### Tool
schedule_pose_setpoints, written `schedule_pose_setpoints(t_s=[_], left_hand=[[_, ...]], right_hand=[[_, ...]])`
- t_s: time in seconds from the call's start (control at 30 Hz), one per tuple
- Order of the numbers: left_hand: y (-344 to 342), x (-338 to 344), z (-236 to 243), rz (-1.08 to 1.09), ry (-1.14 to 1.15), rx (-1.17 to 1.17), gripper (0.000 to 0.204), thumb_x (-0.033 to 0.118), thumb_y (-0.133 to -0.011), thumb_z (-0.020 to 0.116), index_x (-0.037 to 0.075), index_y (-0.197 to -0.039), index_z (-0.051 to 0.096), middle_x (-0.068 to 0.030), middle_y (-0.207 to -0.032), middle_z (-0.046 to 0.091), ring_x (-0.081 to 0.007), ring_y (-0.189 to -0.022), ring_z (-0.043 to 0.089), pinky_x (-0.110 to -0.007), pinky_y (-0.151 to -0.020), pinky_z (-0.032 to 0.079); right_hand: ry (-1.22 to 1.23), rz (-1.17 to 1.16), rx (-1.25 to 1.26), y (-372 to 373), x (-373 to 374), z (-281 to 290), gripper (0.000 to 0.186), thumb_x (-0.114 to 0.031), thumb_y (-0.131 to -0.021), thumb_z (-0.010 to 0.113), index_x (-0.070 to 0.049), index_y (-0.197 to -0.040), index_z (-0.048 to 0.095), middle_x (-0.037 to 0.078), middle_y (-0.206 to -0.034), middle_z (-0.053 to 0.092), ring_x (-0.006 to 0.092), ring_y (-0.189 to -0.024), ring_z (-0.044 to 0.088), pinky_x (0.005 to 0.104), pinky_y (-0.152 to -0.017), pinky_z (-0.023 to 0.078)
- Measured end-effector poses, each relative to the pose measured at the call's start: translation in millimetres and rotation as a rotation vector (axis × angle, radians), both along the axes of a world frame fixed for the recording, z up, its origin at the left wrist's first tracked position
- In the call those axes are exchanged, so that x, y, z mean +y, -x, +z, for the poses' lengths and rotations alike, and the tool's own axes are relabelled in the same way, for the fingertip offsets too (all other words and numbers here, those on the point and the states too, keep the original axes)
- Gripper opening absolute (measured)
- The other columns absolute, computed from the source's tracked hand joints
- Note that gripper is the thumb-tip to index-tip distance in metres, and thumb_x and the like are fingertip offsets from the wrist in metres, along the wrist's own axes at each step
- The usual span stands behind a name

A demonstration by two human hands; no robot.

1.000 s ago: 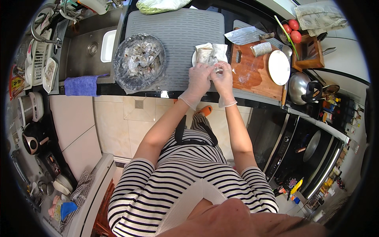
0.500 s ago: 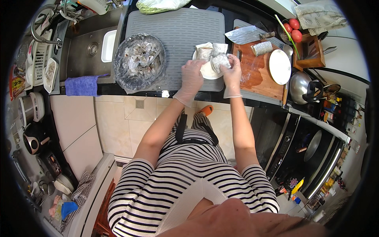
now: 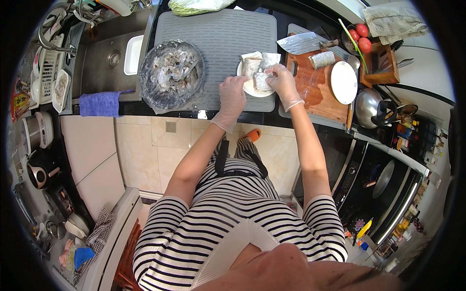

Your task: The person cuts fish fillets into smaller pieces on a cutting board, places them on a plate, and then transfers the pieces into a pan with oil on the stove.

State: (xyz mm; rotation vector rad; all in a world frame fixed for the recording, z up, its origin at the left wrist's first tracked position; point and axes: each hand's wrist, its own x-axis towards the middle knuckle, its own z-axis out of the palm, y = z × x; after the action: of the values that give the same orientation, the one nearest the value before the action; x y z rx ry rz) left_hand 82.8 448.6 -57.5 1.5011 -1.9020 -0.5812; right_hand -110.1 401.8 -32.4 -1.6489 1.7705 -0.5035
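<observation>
Your right hand (image 3: 285, 86) is the nearer one: the pale silvery piece (image 3: 262, 82) lies immediately left of its fingertips, low on the white plate (image 3: 256, 93). Seen from above it looks squat; long axis cannot be read with confidence. Your right thumb and fingers are bent and slightly parted at the piece's right edge, apparently touching it; whether they pinch it, cannot tell. Your left hand (image 3: 232, 94) is at the plate's left rim, fingers curled close together; contact with the rim looks likely, grip hidden. From those fingertips the piece lies to the right, a little apart.

At least two other pieces (image 3: 251, 67) share the plate, beyond both sets of fingertips. Surface: the plate stands on a ridged grey mat (image 3: 218, 43). Room: left of your left fingers, the plastic-lined bowl (image 3: 155, 99); right of your right fingers, the wooden board (image 3: 310, 92), bearing a cylindrical piece (image 3: 322, 60) lying roughly crosswise and a white dish (image 3: 343, 82), with the cleaver (image 3: 297, 43) ahead of those fingers
</observation>
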Motion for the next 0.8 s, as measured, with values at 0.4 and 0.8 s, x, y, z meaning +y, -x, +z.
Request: schedule_pose_setpoints(t_s=[0.4, 0.8], left_hand=[[8, -1, -1, -0.032, -0.015, -0.014, 0.039, -0.002, -0.074, 0.058, 0.013, -0.111, 0.06, -0.002, -0.106, 0.063, -0.0251, -0.103, 0.053, -0.042, -0.088, 0.037], [4, -2, -4, 0.005, -0.035, -0.037, 0.039, -0.002, -0.076, 0.059, 0.015, -0.112, 0.06, -0.0025, -0.105, 0.063, -0.0254, -0.102, 0.055, -0.042, -0.087, 0.039]], right_hand=[[0.316, -0.091, 0.424, -51, 43, -9, 0.042, -0.025, -0.064, 0.082, -0.007, -0.099, 0.069, 0.013, -0.106, 0.062, 0.0305, -0.097, 0.059, 0.0402, -0.082, 0.049], [0.344, -0.075, 0.367, -36, 37, 0, 0.033, -0.021, -0.063, 0.08, -0.004, -0.09, 0.071, 0.014, -0.101, 0.062, 0.0327, -0.096, 0.059, 0.0427, -0.083, 0.049]])
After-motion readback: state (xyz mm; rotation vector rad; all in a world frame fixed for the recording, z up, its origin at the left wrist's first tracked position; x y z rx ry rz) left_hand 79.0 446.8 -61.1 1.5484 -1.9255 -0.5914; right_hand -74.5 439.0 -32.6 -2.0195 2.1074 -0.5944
